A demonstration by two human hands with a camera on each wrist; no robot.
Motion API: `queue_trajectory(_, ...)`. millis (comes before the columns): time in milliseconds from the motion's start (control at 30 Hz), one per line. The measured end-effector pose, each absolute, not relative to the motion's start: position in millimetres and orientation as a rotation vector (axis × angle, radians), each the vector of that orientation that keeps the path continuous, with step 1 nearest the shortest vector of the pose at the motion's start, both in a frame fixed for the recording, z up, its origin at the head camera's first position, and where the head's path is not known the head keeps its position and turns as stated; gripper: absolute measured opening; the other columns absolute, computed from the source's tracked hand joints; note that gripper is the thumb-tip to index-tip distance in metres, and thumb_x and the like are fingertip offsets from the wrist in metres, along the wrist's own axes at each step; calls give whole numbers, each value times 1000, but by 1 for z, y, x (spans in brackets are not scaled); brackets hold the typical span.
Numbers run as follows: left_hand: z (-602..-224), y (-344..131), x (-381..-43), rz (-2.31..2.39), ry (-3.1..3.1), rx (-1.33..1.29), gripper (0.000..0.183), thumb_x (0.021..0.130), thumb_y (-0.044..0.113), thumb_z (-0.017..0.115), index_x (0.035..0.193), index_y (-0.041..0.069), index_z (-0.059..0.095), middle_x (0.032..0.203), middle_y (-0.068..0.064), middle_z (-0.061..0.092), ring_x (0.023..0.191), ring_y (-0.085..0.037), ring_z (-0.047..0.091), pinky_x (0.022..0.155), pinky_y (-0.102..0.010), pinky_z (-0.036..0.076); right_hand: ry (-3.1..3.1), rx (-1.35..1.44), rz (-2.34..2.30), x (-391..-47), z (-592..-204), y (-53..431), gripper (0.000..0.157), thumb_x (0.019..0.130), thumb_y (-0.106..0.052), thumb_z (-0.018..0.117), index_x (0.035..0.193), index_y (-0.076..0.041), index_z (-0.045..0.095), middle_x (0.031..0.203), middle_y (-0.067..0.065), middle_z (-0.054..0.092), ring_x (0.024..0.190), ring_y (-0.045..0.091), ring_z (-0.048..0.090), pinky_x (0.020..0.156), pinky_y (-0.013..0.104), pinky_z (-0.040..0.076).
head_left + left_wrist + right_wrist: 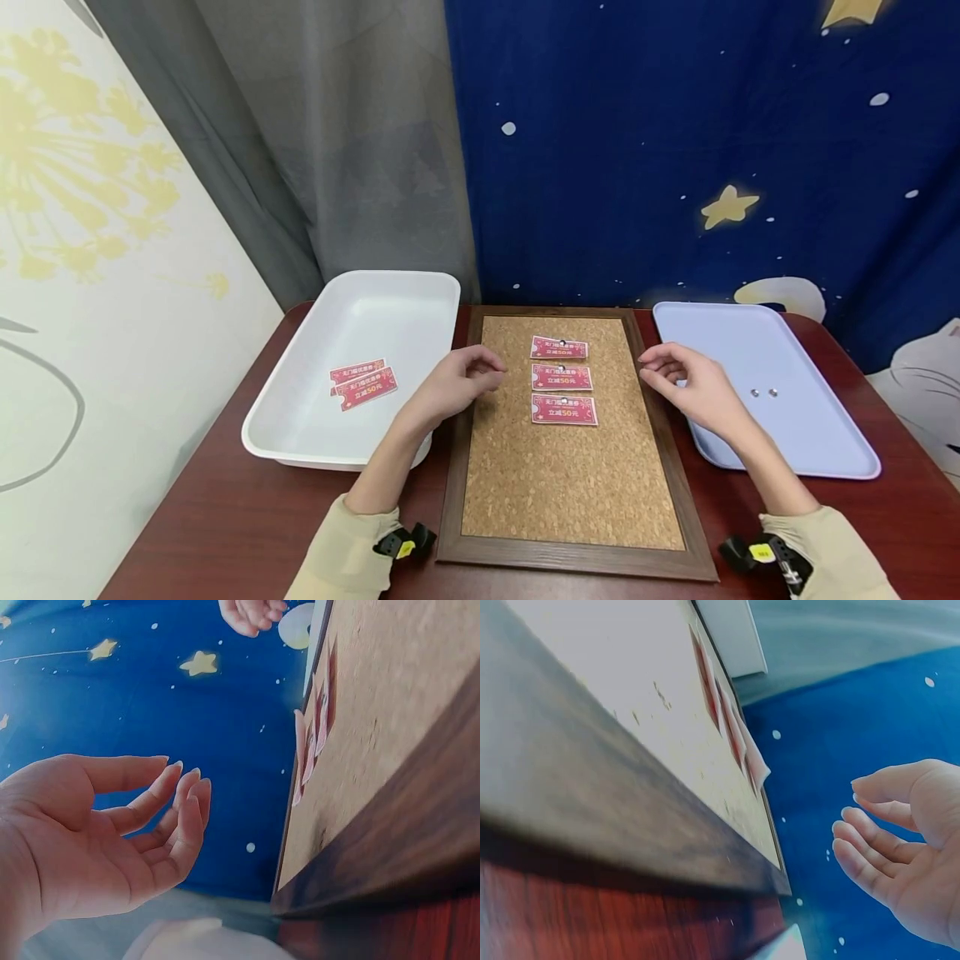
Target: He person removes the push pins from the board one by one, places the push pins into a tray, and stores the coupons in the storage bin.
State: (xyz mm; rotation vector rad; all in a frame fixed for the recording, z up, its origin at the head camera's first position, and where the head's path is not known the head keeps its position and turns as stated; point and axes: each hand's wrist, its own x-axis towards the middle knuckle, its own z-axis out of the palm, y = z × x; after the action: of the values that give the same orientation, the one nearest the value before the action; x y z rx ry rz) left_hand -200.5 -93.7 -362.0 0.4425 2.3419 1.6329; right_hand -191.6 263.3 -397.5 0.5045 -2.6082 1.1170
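Note:
Three red paper coupons, the top (559, 347), middle (562, 377) and bottom (564, 410) ones, are pinned in a column on a wood-framed cork board (570, 483). Each has a small pin at its upper edge. Above the board's left frame hovers my left hand (457, 382), fingers loosely bent and holding nothing. Over the right frame and the tray's near side is my right hand (693, 387), also relaxed and holding nothing. More red coupons (366, 388) overlap inside a white bin (300, 400) on the left. Two small silver pins (764, 392) lie on a pale blue tray (810, 442).
The board lies on a dark red wooden table (202, 533) between bin and tray. Behind the table hang a grey curtain (375, 167) and a blue star-patterned curtain (600, 208). A white wall (90, 350) stands at the left.

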Motion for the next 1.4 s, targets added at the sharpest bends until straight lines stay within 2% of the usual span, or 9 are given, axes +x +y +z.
queue_trajectory(167, -365, -82, -202, 1623, 2350, 435, 15, 98, 6, 63, 111, -2, 66, 102, -14, 67, 96, -42, 63, 86, -55, 51, -2630, 537, 1160, -195, -399, 250, 15, 93, -2, 70, 107, 0, 67, 94, 9, 70, 82, 12, 63, 71, 20, 50)
queue_trajectory(367, -369, -68, -205, 1538, 2410, 461, 12, 98, 7, 63, 107, 1, 67, 97, -7, 66, 84, -24, 61, 73, -33, 51, -2671, 566, 1232, -198, -403, 235, 16, 94, -2, 68, 110, 1, 66, 95, 7, 70, 84, 16, 64, 72, 23, 52)
queue_trajectory(467, -372, -62, -207, 1515, 2405, 457, 11, 98, 8, 63, 105, 2, 67, 96, -7, 66, 84, -24, 61, 69, -28, 49, -2672, 598, 1269, -199, -405, 227, 16, 94, 0, 67, 110, 2, 66, 96, 8, 70, 85, 18, 65, 73, 24, 53)
queue_trajectory(600, -377, -55, -211, 1500, 2399, 458, 11, 98, 9, 64, 105, 1, 67, 94, -7, 65, 85, -29, 62, 67, -27, 48, -2675, 635, 1280, -200, -406, 216, 15, 93, -1, 69, 108, 2, 67, 93, 5, 69, 84, 17, 65, 72, 25, 54)
queue_trajectory(767, -382, -48, -214, 1448, 2426, 440, 9, 97, 8, 64, 104, 2, 66, 93, -6, 63, 78, -17, 56, 64, -26, 46, -2701, 704, 1268, -203, -408, 203, 16, 92, -4, 72, 107, 0, 69, 91, 2, 69, 83, 16, 65, 72, 26, 55)
queue_trajectory(1000, -391, -41, -221, 1411, 2456, 397, 6, 96, 8, 65, 100, 3, 66, 87, -6, 62, 70, -17, 55, 53, -25, 43, -2783, 776, 1271, -210, -414, 191, 10, 93, -3, 70, 103, -1, 70, 88, 2, 68, 80, 15, 64, 70, 26, 54)
queue_trajectory(1400, -400, -34, -230, 1256, 2486, 310, 4, 91, 3, 69, 93, 0, 66, 83, -5, 60, 64, -15, 50, 53, -26, 40, -2859, 842, 1174, -218, -420, 180, 7, 89, 2, 68, 95, 0, 70, 83, 1, 66, 76, 12, 62, 69, 27, 52)
